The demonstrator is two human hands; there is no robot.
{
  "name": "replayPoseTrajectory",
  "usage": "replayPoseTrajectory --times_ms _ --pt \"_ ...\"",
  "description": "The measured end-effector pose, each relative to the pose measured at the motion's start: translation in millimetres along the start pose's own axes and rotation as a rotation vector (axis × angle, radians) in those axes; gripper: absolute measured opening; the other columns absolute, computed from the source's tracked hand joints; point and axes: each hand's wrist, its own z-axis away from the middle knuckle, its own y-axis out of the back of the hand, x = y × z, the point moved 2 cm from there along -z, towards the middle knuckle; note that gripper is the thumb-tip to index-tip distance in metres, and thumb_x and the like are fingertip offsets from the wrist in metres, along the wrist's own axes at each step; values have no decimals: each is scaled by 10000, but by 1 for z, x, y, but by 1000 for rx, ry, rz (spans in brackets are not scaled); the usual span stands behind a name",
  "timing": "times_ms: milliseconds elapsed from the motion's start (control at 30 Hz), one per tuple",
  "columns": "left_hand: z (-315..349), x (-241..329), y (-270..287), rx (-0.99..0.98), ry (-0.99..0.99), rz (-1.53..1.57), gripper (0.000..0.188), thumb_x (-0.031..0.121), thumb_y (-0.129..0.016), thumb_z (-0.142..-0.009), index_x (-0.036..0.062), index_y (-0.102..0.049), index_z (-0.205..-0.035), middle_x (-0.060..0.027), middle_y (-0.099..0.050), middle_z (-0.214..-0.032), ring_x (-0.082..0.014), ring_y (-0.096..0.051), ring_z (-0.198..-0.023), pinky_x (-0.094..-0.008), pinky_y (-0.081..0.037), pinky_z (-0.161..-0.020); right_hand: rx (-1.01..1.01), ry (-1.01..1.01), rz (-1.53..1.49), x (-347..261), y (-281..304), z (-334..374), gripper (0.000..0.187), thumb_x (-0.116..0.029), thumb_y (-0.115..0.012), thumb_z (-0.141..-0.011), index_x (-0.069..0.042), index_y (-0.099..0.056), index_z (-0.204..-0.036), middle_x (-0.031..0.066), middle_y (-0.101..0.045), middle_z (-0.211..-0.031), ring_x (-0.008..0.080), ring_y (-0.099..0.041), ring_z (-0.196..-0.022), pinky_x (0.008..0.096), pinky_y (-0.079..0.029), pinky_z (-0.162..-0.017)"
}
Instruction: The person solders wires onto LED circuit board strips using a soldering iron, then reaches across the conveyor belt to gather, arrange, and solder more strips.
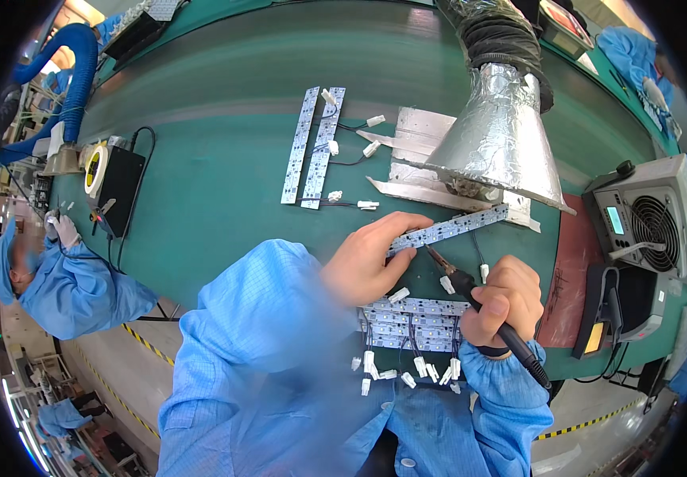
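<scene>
My left hand (377,256) pinches one end of a narrow white LED strip board (458,228), which slants up to the right beneath the foil hood. Wrapped round the black handle of a soldering iron (462,282) is my right hand (508,302). The iron's tip points up and left, close to the board's lower edge near my left fingers; whether it touches cannot be told. Thin wires with white connectors hang from the held board. Just below my hands, several similar boards (415,324) lie stacked in rows, their wires and white connectors (419,366) trailing toward me.
Two LED boards (323,151) with wired connectors lie farther back. A foil-covered extraction hood (494,135) overhangs pale panels. At right stand a fan unit (645,219) and a soldering iron stand (601,310); at left, a black box (114,191). A co-worker (73,278) sits at far left.
</scene>
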Motion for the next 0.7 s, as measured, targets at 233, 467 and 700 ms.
replayPoseTrajectory --times_ms 233,467,700 --pt "0 0 -1 8 -15 -22 401 -39 -544 -835 -26 -540 -1236 -202 -601 -1179 -334 -590 -1111 -378 -447 -965 13 10 1 1 0 1 284 -80 -486 -883 -23 -439 -608 55 -383 -466 162 -344 -376 309 -238 -383" --pt "1 2 5 -1 -35 -23 377 -23 -568 -826 -36 -562 -1203 -205 -616 -1143 -336 -606 -1073 -375 -462 -937 158 -50 18 7 20 2 379 -169 -448 -939 -20 -441 -590 66 -383 -479 146 -341 -415 303 -231 -410" --pt "1 4 6 17 -16 -16 364 -7 -586 -826 -30 -568 -1188 -190 -626 -1113 -322 -619 -1029 -362 -473 -907 296 -244 151 27 47 5 401 -178 -415 -954 0 -425 -595 70 -371 -508 137 -313 -480 314 -218 -468"
